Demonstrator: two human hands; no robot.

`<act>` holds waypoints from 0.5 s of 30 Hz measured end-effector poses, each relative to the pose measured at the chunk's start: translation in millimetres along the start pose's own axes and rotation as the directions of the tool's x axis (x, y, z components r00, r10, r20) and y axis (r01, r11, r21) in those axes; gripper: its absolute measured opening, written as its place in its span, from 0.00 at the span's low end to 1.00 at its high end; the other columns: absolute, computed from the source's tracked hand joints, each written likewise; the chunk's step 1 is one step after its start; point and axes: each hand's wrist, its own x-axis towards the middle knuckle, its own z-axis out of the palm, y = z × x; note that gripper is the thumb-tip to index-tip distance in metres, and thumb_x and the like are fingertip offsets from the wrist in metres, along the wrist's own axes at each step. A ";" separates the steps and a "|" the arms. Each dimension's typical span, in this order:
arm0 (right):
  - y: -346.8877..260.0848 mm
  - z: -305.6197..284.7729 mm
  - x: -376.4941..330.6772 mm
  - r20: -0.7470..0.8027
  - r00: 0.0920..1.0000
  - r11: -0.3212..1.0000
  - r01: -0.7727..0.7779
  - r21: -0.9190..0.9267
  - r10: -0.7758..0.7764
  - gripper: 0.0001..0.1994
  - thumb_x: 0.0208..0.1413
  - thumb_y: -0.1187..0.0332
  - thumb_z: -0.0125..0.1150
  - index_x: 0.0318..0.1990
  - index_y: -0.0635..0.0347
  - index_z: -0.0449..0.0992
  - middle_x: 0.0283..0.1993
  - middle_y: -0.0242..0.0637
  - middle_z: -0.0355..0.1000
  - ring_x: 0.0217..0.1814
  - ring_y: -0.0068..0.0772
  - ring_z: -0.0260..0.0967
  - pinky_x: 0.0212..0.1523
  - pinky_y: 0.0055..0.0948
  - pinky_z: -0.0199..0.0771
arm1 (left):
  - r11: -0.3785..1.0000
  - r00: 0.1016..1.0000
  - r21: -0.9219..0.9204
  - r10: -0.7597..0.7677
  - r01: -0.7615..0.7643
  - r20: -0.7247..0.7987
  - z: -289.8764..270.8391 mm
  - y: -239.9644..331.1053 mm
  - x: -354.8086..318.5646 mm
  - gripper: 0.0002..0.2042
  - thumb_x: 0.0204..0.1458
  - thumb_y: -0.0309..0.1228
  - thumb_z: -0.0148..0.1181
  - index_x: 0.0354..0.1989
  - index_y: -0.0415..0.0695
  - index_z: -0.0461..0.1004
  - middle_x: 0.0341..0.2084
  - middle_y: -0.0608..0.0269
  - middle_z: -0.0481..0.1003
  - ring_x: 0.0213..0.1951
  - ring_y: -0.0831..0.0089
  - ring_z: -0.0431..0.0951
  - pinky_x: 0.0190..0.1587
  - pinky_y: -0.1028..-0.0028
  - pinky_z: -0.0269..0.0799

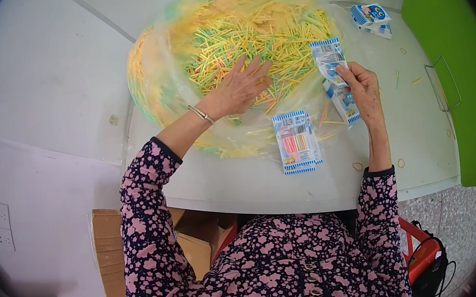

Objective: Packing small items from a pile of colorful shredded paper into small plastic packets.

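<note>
A large clear plastic bag [155, 93] lies spread on the table, full of thin yellow, green and pink sticks [290, 43]. My left hand [237, 90] rests on the sticks with its fingers apart. Between thumb and fingers, my right hand [365, 93] pinches a small blue-and-white packet [328, 53] at the bag's right side. Another such packet [343, 104] lies just below that hand, partly covered. Nearer to me, a few overlapping packets [296, 142] lie by the bag's front edge; sticks show through the top one's window.
More packets [372, 16] lie at the far right of the table [243, 192]. Rubber bands [401, 163] and stray sticks are scattered on the right, near a bent wire frame [443, 84] and a green panel [451, 65]. Cardboard boxes [110, 251] stand below the table's front left.
</note>
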 end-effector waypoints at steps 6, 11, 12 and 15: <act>1.6 -1.6 0.7 -0.020 1.000 1.000 -0.006 -0.009 0.006 0.11 0.55 0.63 0.55 0.33 0.61 0.77 0.23 0.20 0.68 0.24 0.09 0.55 0.25 0.14 0.56 | 0.997 0.997 0.024 0.074 -0.074 0.007 10.4 -6.2 24.1 0.12 0.44 0.29 0.51 0.38 0.43 0.73 0.56 0.56 0.59 0.62 0.58 0.52 0.60 0.55 0.51; 1.1 -3.8 -0.3 -0.042 0.999 0.999 -0.027 0.040 0.029 0.11 0.55 0.63 0.55 0.34 0.61 0.77 0.24 0.21 0.68 0.23 0.09 0.55 0.25 0.14 0.57 | 0.998 0.997 0.002 0.060 -0.060 -0.047 18.4 -7.3 31.3 0.09 0.43 0.31 0.52 0.33 0.42 0.73 0.50 0.56 0.62 0.56 0.61 0.57 0.59 0.55 0.51; 3.2 -5.5 0.5 -0.048 0.998 0.999 -0.024 0.041 0.026 0.11 0.55 0.63 0.55 0.34 0.61 0.77 0.24 0.21 0.68 0.23 0.09 0.55 0.25 0.14 0.57 | 0.999 0.997 0.015 0.039 -0.039 -0.066 18.0 -5.1 30.4 0.09 0.43 0.30 0.52 0.32 0.41 0.72 0.48 0.56 0.63 0.55 0.61 0.58 0.58 0.55 0.51; 6.4 -10.6 2.6 -0.046 0.999 0.998 -0.014 0.065 0.017 0.11 0.56 0.63 0.55 0.34 0.61 0.77 0.24 0.21 0.68 0.23 0.09 0.55 0.25 0.14 0.57 | 0.999 0.990 -0.012 -0.036 0.035 -0.137 22.8 -0.4 33.1 0.08 0.43 0.29 0.51 0.31 0.39 0.71 0.44 0.56 0.64 0.51 0.61 0.60 0.55 0.55 0.53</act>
